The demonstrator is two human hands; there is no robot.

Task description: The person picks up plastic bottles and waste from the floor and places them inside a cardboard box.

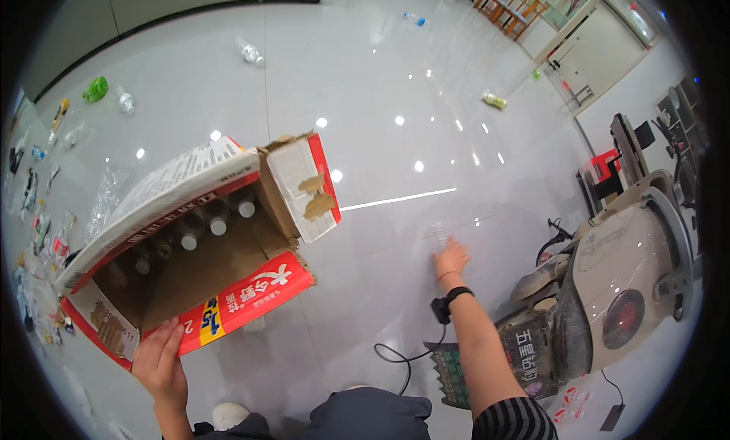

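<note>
My left hand (161, 357) grips the red front flap of a cardboard carton (222, 320), whose top is open towards me. Inside stand several clear plastic bottles (218, 225) with white caps, along the far wall; some are in shadow. A torn side flap (302, 192) sticks out to the right. My right hand (452, 258) is stretched out low over the glossy tiled floor (376, 240). A blurred, transparent thing (436, 232), perhaps a plastic bottle, lies at its fingertips; whether the fingers hold it cannot be made out. A black band with a cable is on the right wrist.
A beige electric scooter (616, 257) stands close on the right. Mixed plastic litter (45, 269) is heaped at the left. Farther off lie clear bottles (251, 52), a green plastic item (95, 89), a blue-labelled bottle (414, 19) and a yellow-green bottle (494, 101). A grey cabinet (171, 6) borders the far left.
</note>
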